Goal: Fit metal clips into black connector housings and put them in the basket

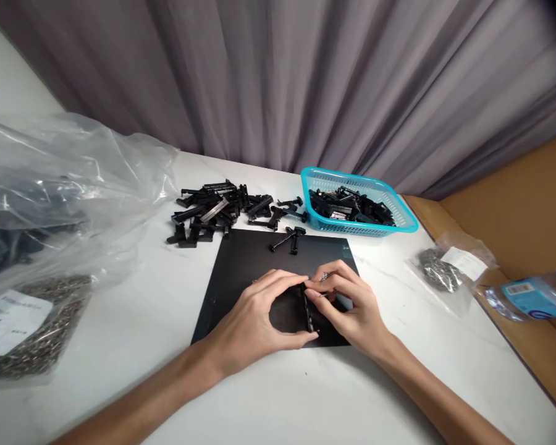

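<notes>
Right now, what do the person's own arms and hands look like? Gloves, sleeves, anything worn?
Left hand and right hand: ungloved, slim fingers. Both forearms are bare as far as the frame shows: no sleeves, watch or bracelet.

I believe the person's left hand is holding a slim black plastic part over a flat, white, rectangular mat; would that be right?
Not quite: the head view shows that the flat rectangular mat is black, not white. The left hand is indeed holding the slim black plastic part over it.
</notes>
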Demonstrator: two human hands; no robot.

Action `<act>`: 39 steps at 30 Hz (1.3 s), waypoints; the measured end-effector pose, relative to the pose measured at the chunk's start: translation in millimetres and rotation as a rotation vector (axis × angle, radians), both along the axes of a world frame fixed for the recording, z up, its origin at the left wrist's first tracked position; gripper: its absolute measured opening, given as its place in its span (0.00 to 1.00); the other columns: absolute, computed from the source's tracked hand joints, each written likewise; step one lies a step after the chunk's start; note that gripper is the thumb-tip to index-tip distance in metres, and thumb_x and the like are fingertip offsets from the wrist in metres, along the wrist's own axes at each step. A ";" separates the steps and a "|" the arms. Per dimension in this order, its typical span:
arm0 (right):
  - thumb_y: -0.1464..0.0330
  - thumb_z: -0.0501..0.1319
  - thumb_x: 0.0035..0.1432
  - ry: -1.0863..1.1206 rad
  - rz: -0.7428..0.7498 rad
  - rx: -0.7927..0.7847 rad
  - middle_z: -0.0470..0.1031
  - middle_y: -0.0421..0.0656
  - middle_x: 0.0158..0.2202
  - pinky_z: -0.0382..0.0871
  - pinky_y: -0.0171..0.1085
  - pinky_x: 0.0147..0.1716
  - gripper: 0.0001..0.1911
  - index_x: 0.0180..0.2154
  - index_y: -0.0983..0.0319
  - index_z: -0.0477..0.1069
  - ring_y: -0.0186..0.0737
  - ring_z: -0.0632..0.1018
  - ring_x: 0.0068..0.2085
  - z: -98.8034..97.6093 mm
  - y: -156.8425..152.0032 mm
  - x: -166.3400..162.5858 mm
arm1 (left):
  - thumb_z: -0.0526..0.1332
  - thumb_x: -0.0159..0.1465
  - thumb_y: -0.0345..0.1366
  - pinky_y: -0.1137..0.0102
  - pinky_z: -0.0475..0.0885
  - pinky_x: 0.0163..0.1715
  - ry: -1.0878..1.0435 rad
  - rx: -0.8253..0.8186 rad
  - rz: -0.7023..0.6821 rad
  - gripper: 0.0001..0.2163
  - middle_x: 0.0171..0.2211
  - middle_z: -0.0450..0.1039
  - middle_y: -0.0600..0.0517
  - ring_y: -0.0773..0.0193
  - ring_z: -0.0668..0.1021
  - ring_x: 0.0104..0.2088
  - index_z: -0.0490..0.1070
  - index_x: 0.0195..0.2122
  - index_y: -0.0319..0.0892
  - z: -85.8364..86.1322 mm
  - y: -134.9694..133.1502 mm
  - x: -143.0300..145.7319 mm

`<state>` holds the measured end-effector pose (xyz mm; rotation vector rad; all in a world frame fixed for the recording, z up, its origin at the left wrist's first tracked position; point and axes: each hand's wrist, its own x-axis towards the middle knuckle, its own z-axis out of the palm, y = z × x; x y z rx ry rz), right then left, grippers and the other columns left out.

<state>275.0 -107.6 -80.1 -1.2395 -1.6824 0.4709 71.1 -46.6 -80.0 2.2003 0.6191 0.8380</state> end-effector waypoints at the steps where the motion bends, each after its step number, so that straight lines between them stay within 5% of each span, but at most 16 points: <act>1: 0.67 0.64 0.67 0.041 0.006 -0.050 0.74 0.45 0.39 0.71 0.37 0.29 0.05 0.37 0.58 0.78 0.40 0.77 0.37 2.0 0.2 1.6 | 0.77 0.55 0.39 0.62 0.78 0.53 0.001 -0.005 -0.004 0.29 0.52 0.77 0.50 0.55 0.80 0.51 0.70 0.56 0.47 -0.1 0.2 0.2; 5: 0.63 0.60 0.72 0.161 -0.031 -0.153 0.76 0.45 0.40 0.71 0.37 0.33 0.11 0.41 0.57 0.80 0.39 0.77 0.38 7.0 0.4 8.7 | 0.76 0.56 0.39 0.61 0.78 0.54 0.008 -0.027 -0.013 0.29 0.53 0.77 0.51 0.55 0.80 0.52 0.69 0.57 0.49 0.0 1.9 0.9; 11: 0.59 0.48 0.77 0.162 -0.199 -0.064 0.76 0.46 0.43 0.72 0.40 0.41 0.23 0.44 0.59 0.81 0.39 0.77 0.40 7.3 -2.8 20.3 | 0.76 0.56 0.39 0.62 0.77 0.57 0.027 -0.042 0.006 0.31 0.55 0.75 0.52 0.57 0.80 0.53 0.68 0.59 0.50 1.6 3.0 1.1; 15: 0.55 0.47 0.77 0.268 -0.219 -0.177 0.72 0.40 0.24 0.68 0.36 0.27 0.29 0.34 0.61 0.79 0.34 0.73 0.25 7.1 -5.6 25.5 | 0.76 0.55 0.36 0.62 0.77 0.56 0.069 -0.058 0.016 0.31 0.54 0.75 0.52 0.58 0.79 0.53 0.68 0.59 0.51 3.8 1.8 1.2; 21: 0.62 0.68 0.66 0.458 -0.046 -0.215 0.82 0.41 0.30 0.76 0.34 0.30 0.09 0.36 0.61 0.76 0.35 0.81 0.27 9.3 -4.2 18.5 | 0.76 0.54 0.37 0.63 0.77 0.55 0.072 -0.042 0.020 0.30 0.53 0.75 0.51 0.57 0.79 0.52 0.69 0.57 0.48 4.3 1.7 1.6; 39: 0.68 0.67 0.66 0.430 -0.003 -0.139 0.83 0.41 0.31 0.78 0.34 0.30 0.04 0.37 0.61 0.78 0.34 0.81 0.27 -4.1 -1.2 5.1 | 0.77 0.55 0.38 0.62 0.76 0.53 0.074 -0.051 -0.021 0.28 0.50 0.77 0.53 0.57 0.80 0.50 0.70 0.55 0.48 1.8 3.5 0.3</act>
